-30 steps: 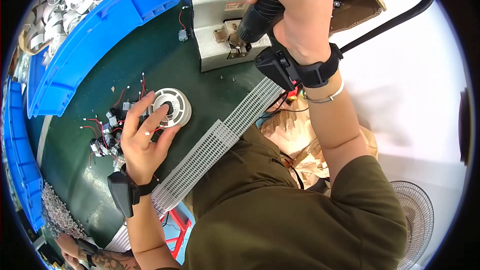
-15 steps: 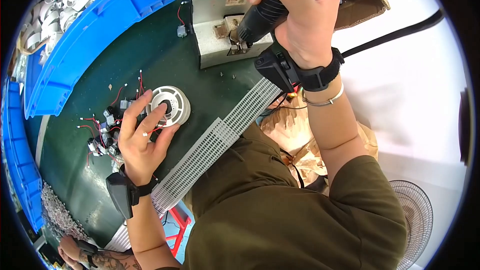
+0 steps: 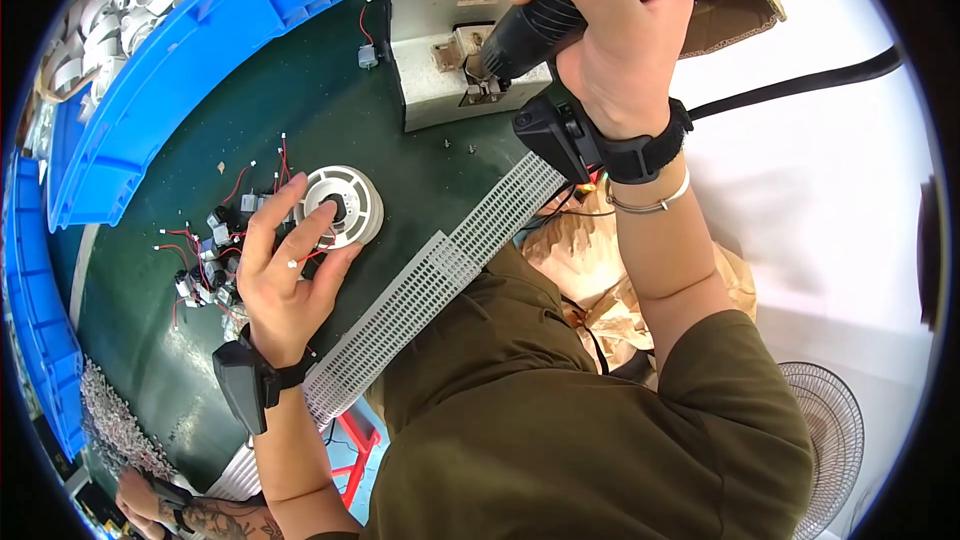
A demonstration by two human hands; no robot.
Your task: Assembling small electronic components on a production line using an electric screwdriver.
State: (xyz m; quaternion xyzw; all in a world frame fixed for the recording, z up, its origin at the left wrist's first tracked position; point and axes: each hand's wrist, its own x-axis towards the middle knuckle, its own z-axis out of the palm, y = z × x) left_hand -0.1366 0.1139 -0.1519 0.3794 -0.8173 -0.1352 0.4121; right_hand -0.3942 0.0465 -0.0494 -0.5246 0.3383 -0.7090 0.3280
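My left hand (image 3: pixel 287 285) curls round a white round plastic wheel-like part (image 3: pixel 369 202) lying on the green table. Its fingertips press at the dark centre of the part and the thumb rests on its near rim. In my right hand (image 3: pixel 625 55) is a black electric screwdriver (image 3: pixel 530 35), gripped round its body and tilted down to the left. The screwdriver's nose is at the metal slot of a pale screw feeder (image 3: pixel 430 75); its very tip is hidden. Several small motors (image 3: pixel 213 250) with red wires lie heaped just left of my left hand.
A blue bin (image 3: pixel 200 70) of white plastic parts stands far left. One lone motor (image 3: pixel 367 57) and two tiny screws (image 3: pixel 460 146) lie near the feeder. White perforated strip (image 3: pixel 430 270) edges the table near me. A co-worker's hand (image 3: pixel 140 500) shows at lower left.
The whole view has shifted slightly. Both hands keep their grips, and the screwdriver stays at the feeder's slot.
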